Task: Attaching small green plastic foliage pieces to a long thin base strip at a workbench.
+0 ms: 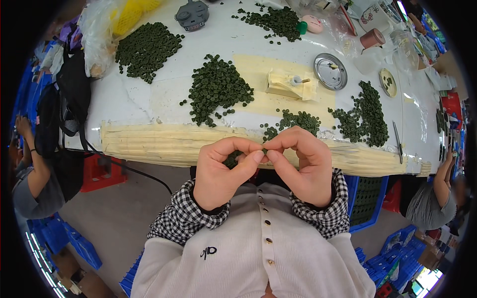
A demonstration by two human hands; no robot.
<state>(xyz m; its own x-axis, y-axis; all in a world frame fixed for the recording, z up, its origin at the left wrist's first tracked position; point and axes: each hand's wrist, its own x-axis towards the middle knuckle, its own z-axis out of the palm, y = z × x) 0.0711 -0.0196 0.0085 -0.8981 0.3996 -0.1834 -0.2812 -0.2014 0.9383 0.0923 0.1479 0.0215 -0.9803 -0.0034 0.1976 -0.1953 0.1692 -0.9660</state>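
Note:
My left hand (216, 174) and my right hand (309, 171) meet at the table's front edge, thumbs and forefingers pinched together. Between their fingertips is a small dark green round piece (265, 151), mostly covered by the fingers. More dark green pieces (231, 159) show inside the curl of my left hand. Just beyond my right hand lies a loose group of the same button-like pieces (300, 121). A larger heap (218, 89) sits beyond my left hand. Past the right-hand group stands a small tape-covered block (290, 85) with a short peg on top.
Other heaps of green pieces (149, 49) lie left, far and right (370, 116). A round metal dish (330, 72), a yellowish dish (388, 83), tweezers (398, 141) and a grey device (192, 16) are on the table. Blue crates (367, 198) stand below. People work at both sides.

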